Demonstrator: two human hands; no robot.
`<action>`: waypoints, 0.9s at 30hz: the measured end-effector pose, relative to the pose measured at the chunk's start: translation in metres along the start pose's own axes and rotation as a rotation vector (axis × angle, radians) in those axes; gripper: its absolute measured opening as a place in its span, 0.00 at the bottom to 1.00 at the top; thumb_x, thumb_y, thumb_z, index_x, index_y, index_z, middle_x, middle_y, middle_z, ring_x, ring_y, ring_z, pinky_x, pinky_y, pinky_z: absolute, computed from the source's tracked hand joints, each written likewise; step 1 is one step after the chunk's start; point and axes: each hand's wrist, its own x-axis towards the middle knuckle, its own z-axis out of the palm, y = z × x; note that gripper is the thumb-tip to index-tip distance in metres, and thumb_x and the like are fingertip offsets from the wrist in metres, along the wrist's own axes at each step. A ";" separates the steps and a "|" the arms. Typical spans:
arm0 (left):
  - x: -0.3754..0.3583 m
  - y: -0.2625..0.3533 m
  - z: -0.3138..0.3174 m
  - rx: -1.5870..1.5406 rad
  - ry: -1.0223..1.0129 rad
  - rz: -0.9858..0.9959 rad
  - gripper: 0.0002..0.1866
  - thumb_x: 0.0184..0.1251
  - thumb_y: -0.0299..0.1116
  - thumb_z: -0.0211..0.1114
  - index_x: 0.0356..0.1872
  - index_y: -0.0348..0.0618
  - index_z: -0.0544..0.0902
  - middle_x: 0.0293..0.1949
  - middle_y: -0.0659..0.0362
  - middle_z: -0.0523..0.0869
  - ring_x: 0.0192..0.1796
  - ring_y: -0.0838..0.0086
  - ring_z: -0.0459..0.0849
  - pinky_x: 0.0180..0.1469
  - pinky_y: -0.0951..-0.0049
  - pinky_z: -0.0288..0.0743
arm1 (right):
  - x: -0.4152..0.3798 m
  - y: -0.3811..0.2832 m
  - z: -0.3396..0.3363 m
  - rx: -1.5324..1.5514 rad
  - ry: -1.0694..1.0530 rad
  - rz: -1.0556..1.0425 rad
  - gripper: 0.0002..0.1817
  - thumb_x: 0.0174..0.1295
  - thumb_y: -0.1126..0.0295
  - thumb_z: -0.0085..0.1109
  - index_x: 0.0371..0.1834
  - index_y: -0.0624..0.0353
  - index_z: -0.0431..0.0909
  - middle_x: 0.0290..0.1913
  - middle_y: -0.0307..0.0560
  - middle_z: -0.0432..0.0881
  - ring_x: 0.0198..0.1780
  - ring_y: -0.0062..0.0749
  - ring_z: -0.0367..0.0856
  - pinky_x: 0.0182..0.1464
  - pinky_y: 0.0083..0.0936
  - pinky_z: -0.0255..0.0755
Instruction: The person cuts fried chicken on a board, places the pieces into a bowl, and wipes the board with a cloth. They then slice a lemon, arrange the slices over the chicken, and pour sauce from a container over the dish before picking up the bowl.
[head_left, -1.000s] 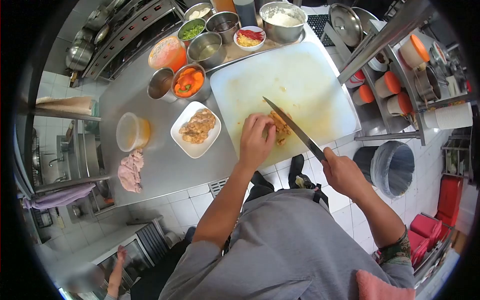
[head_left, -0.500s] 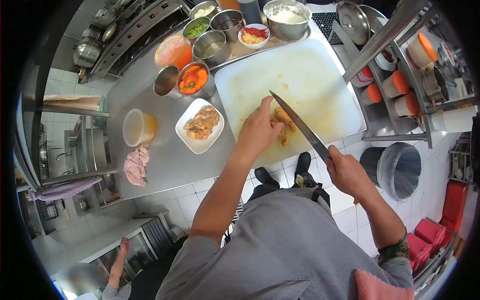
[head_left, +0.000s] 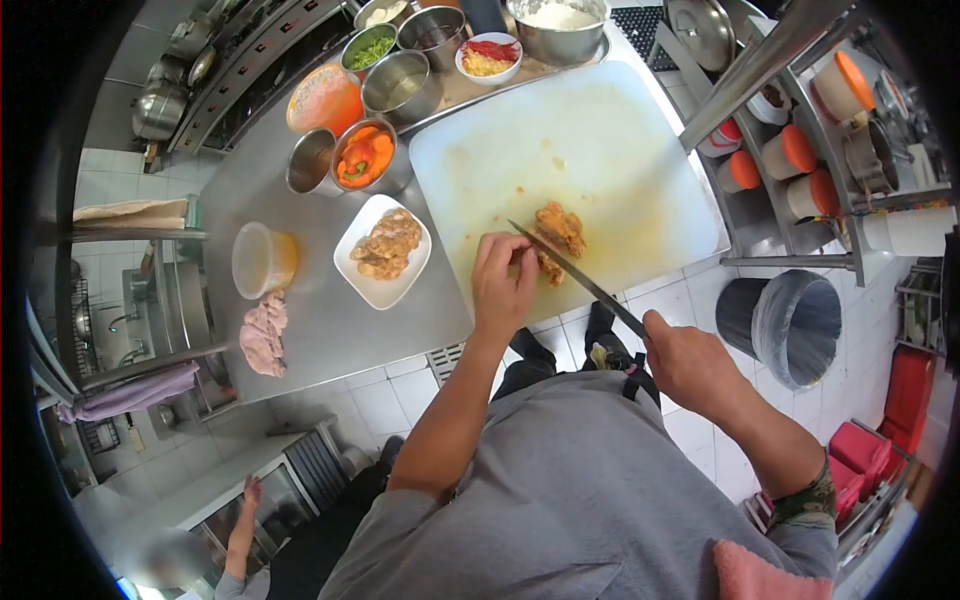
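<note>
My right hand (head_left: 692, 368) is closed round the handle of a long kitchen knife (head_left: 590, 283), whose blade points up and left over the white cutting board (head_left: 640, 130). On the board, browned cooked meat pieces (head_left: 560, 226) that look like chicken lie against the far side of the blade, and more show below it. My left hand (head_left: 503, 285) rests left of the blade near its tip, fingers curled in; what they pinch, if anything, is hidden. Left of the board, a white square dish (head_left: 375, 288) holds similar browned meat (head_left: 389, 245).
Pale raw-looking meat (head_left: 263, 337) lies on the steel table beside a plastic tub (head_left: 264, 260). Metal bowls of orange peppers (head_left: 365, 155) and chopped greens (head_left: 368, 52) stand behind. A bin (head_left: 797, 330) is at the right; another person's arm (head_left: 243, 525) shows lower left.
My left hand has gone from spread fingers to curled ones and drawn back left of the blade. The knife has moved lower left, and the meat now sits bunched beyond it. The view has shifted.
</note>
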 end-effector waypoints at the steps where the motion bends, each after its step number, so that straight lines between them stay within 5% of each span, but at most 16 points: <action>1: -0.002 -0.006 0.002 0.011 0.012 0.006 0.07 0.69 0.20 0.67 0.45 0.35 0.83 0.43 0.50 0.83 0.41 0.63 0.87 0.45 0.68 0.83 | 0.001 0.000 0.001 0.002 -0.010 -0.001 0.11 0.69 0.72 0.55 0.49 0.60 0.66 0.30 0.61 0.85 0.36 0.62 0.87 0.39 0.54 0.79; 27: 0.001 -0.013 0.010 0.129 0.040 0.109 0.08 0.62 0.18 0.66 0.42 0.35 0.82 0.44 0.49 0.83 0.42 0.58 0.86 0.45 0.66 0.82 | 0.026 -0.019 0.006 -0.054 -0.020 0.004 0.09 0.69 0.74 0.50 0.49 0.61 0.65 0.31 0.63 0.85 0.35 0.62 0.87 0.38 0.54 0.80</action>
